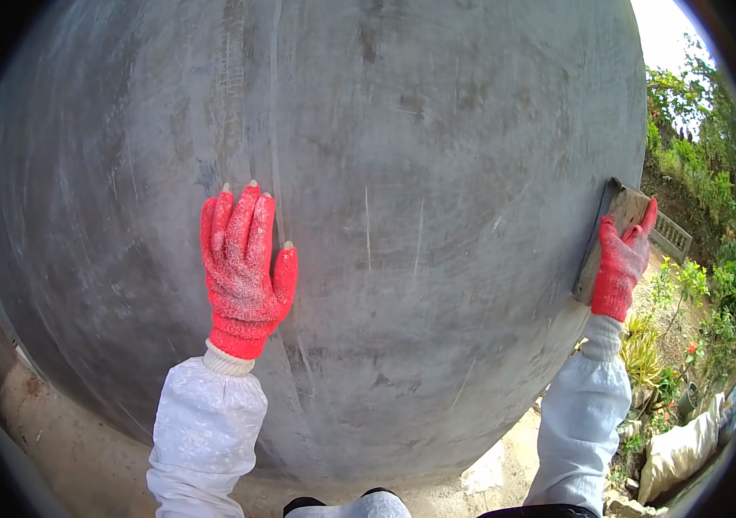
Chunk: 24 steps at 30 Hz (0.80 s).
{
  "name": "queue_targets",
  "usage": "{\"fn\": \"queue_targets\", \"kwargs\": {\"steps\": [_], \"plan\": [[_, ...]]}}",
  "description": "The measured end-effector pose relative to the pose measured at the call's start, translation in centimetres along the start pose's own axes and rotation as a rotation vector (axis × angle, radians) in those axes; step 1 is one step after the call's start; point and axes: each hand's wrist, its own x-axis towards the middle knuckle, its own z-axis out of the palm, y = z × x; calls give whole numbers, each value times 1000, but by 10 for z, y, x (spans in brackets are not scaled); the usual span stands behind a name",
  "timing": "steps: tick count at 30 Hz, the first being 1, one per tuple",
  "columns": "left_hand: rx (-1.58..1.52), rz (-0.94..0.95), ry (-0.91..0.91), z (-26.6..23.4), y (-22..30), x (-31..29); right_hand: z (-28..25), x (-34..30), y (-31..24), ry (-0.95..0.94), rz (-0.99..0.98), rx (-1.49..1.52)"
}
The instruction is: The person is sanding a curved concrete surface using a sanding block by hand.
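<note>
A tall grey wall [402, 319] with pale scratches and dusty smears fills most of the view. My left hand [243, 259], in a dusty red glove with bare fingertips, lies flat against it with the fingers up and the thumb out to the side. At the wall's right edge, my right hand [624, 259], gloved in red too, grips a flat wooden block [631, 207] with a dark face turned to the wall. The block stands tilted along the wall's edge; part of it is hidden behind my fingers.
Green shrubs [704, 181] grow on a slope to the right, by a pale lattice-like railing [672, 235]. A white sack [683, 453] lies at the lower right among stones. Bare ground [74, 440] runs along the wall's foot.
</note>
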Motion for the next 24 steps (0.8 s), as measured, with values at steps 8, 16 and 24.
{"fn": "queue_targets", "kwargs": {"steps": [8,16,24], "plan": [[19,2,-43,-7,-13,-2,-10,-193,-56,-833,-910,78],[-44,-21,4,8,7,2,3,93,20,136,155,83],[-24,10,-35,-9,-13,-6,13,-191,-99,-1112,-1073,327]]}}
